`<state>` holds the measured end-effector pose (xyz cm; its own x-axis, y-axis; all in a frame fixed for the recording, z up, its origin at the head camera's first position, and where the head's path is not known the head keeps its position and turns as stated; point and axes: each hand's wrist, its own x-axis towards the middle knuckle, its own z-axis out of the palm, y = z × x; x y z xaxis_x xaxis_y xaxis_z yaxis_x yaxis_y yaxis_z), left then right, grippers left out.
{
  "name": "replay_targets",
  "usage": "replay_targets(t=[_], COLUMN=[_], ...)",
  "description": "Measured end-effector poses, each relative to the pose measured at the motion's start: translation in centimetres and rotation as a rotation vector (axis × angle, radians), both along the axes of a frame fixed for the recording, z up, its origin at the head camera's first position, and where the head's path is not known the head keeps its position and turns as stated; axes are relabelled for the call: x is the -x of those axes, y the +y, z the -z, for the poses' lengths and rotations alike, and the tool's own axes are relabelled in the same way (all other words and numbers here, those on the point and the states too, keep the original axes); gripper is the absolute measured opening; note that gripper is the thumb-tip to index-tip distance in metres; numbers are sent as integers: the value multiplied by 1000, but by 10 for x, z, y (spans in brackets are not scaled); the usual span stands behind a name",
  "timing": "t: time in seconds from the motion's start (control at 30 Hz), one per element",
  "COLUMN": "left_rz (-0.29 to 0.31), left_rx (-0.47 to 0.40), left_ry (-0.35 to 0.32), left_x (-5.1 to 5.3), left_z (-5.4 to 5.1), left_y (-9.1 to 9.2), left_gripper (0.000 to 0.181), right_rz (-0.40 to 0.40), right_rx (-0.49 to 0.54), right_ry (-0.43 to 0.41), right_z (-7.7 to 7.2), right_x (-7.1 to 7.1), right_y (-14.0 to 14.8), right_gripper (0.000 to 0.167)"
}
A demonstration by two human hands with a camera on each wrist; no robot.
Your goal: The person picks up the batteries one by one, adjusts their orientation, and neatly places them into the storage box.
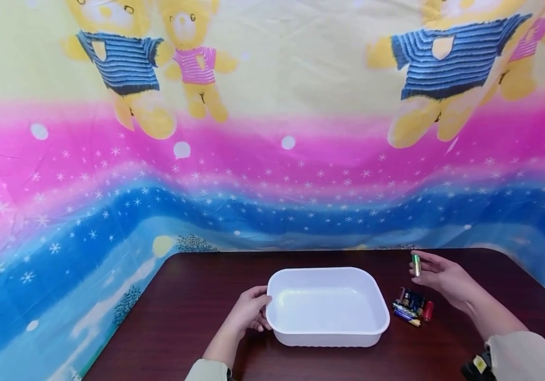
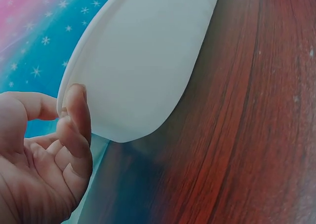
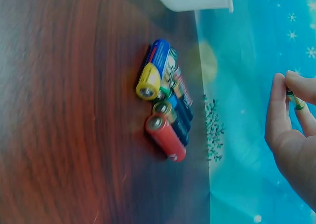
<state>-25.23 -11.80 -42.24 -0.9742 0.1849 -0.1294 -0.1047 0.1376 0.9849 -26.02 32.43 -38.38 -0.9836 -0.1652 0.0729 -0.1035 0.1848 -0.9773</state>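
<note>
A white plastic basin (image 1: 328, 339) stands on the dark wooden table. At its left side my left hand (image 1: 247, 311) pinches the rim between thumb and fingers; the left wrist view shows this grip on the basin wall (image 2: 143, 61). Raised above the table to the right, my right hand (image 1: 444, 275) holds a green and gold battery (image 1: 416, 265) between thumb and fingertips. In the right wrist view that battery (image 3: 296, 100) is mostly hidden by the fingers. Below this hand lies a cluster of several batteries, among them a red one (image 1: 427, 311) and a blue and yellow one (image 3: 153, 69).
The table (image 1: 182, 317) has a back edge close behind the basin. A printed cloth (image 1: 272, 159) with bears and snowflakes hangs behind the table and along its sides. The battery cluster lies just right of the basin.
</note>
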Motion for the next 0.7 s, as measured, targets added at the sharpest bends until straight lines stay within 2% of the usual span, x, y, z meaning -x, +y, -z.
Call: replay_targets(t=[0.2,0.4,0.57,0.7], left_rz=[-40,-35,-57,-45], left_rx=[55,84,47,20], left_ry=[8,16,8,6], left_x=[4,5,5,4], left_z=[0,2,5,2], left_y=[7,13,12,10], left_gripper=[42,41,42,43], right_rz=[-47,-93,-105,-97], right_rx=[72,142,107,54], right_ry=[11,12,8,6], right_z=[-4,-7,-11,-16], right_x=[6,9,12,14], right_y=[-11,-22,-33,-42], right_gripper=[57,55,59,67])
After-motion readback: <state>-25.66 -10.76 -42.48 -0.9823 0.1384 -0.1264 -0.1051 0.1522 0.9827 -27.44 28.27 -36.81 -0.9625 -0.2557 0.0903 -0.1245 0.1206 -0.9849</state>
